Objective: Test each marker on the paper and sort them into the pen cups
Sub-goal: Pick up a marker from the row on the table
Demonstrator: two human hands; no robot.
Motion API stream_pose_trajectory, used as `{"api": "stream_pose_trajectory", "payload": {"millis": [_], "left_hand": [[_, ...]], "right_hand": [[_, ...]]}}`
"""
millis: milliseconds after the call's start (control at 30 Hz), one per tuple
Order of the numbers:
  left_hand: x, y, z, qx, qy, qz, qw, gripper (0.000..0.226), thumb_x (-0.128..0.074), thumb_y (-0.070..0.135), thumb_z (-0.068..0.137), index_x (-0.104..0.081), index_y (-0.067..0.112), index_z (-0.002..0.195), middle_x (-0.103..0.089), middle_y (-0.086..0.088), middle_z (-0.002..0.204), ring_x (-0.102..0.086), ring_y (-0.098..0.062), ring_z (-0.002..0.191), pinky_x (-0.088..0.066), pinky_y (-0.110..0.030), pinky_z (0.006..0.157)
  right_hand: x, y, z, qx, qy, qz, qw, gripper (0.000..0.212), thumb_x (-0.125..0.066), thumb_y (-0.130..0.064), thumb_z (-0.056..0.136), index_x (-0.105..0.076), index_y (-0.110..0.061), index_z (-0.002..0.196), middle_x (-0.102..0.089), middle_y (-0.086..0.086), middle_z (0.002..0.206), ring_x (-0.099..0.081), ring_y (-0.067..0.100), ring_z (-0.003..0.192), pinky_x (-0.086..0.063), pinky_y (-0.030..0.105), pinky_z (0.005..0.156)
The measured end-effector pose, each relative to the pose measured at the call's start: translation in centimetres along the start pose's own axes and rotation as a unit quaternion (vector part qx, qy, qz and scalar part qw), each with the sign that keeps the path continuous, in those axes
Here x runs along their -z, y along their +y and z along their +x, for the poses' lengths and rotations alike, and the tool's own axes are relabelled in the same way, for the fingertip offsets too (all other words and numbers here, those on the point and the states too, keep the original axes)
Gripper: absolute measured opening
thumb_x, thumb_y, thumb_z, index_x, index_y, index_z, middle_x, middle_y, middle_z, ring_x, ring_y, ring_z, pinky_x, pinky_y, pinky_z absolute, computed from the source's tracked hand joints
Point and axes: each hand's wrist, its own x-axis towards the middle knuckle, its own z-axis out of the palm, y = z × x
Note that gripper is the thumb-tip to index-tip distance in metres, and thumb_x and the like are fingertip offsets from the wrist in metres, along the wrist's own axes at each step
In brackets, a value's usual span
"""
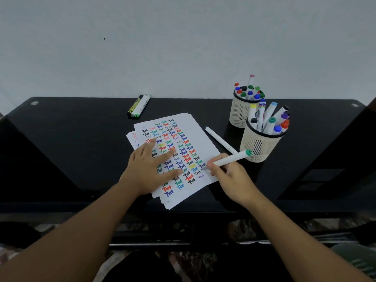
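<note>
The right hand [227, 176] pinches a white marker [230, 159] low on its barrel, thumb and fingers curled round it near the writing end. The marker's tip meets the paper [203, 139] at the sheet's right edge, just right of the last column of written words, and its barrel slants up and to the right, so that the green cap on its back end [248, 152] sits in front of the near pen cup [258, 145].

The left hand [151, 169] lies flat on the paper with its fingers straight and spread wide, pressing on the left and middle of the sheet. The top sheet is covered in rows of the word "Test" in many colours, and more sheets show beneath it at the left and near edges.

A second white marker [220, 140] lies on the black table [81, 149] just right of the paper, between the sheet and the near pen cup, close behind the right hand's fingers. The near cup holds markers with mixed caps; the far pen cup [240, 112] stands just behind it, touching or nearly so, also full. Three more markers [139, 105] lie together at the table's far edge, beyond the paper.
</note>
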Motion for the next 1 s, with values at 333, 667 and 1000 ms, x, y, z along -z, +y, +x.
{"api": "stream_pose_trajectory", "payload": {"millis": [333, 667, 1000], "left_hand": [[0.14, 0.11, -0.05, 0.002, -0.002, -0.004, 1.0, 0.083, -0.02, 0.101, 0.073, -0.013, 0.067, 0.149, 0.008, 0.003, 0.17, 0.007, -0.027, 0.156, 0.0, -0.054, 0.125], [0.15, 0.11, -0.03, 0.001, -0.007, 0.003, 1.0, 0.086, -0.018, 0.102, 0.072, -0.012, 0.066, 0.15, 0.009, 0.002, 0.17, 0.007, -0.026, 0.156, 0.0, -0.053, 0.125], [-0.01, -0.02, 0.03, -0.001, 0.001, 0.0, 1.0, 0.086, -0.018, 0.103, 0.071, -0.014, 0.067, 0.149, 0.006, 0.001, 0.17, 0.005, -0.027, 0.156, -0.001, -0.054, 0.125]], "right_hand": [[0.02, 0.05, -0.04, 0.006, 0.024, -0.006, 1.0, 0.008, -0.059, -0.036, 0.104, -0.066, -0.033, 0.101, -0.07, -0.013, 0.092, -0.064, 0.001, 0.092, -0.052, 0.025, 0.082], [0.3, -0.22, -0.37, 0.001, 0.032, 0.0, 0.999, 0.014, -0.058, -0.038, 0.105, -0.064, -0.027, 0.099, -0.068, -0.008, 0.092, -0.064, 0.005, 0.088, -0.053, 0.026, 0.077], [0.17, 0.01, -0.15, -0.01, 0.03, 0.001, 0.999, 0.011, -0.058, -0.04, 0.104, -0.065, -0.031, 0.1, -0.069, -0.009, 0.092, -0.065, 0.009, 0.091, -0.056, 0.037, 0.086]]}}
